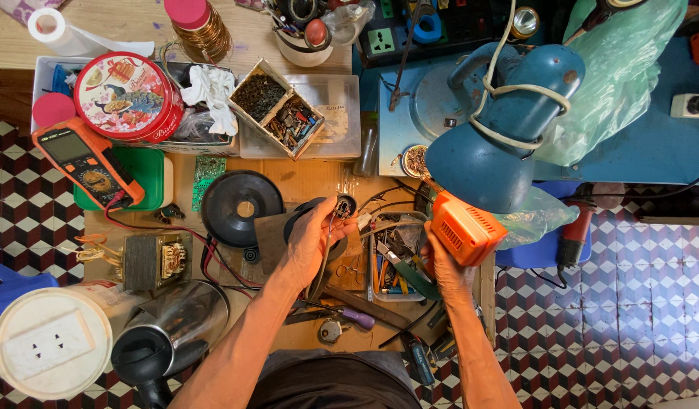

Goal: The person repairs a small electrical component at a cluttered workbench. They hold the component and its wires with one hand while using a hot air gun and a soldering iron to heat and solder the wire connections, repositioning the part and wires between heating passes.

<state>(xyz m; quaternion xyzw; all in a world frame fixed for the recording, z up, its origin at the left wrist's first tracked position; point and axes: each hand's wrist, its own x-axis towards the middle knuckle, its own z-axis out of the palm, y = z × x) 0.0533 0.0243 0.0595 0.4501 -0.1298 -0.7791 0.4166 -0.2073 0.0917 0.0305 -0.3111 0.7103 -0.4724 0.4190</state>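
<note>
the left hand (313, 236) is raised over the cluttered bench (304, 182), its fingers (330, 212) pinched narrow around a small dark round part (345, 204) with thin wires trailing from it. just under those fingers lies a black ring-shaped piece, mostly covered by the palm, and to their left a black speaker cone (242, 207) rests flat on the bench. further left of it stand a metal transformer (157, 260) and an orange multimeter (88, 162) lying on a green box.

the right hand (444, 266) holds an orange soldering gun (466, 228), fingers wrapped around its grip from below, so how tightly they close cannot be told. between the two hands sits a small open tray of tools (395, 257). just above the right fingers hangs a blue desk lamp (495, 136). below the left wrist a purple-handled screwdriver (349, 316) lies on the bench.
</note>
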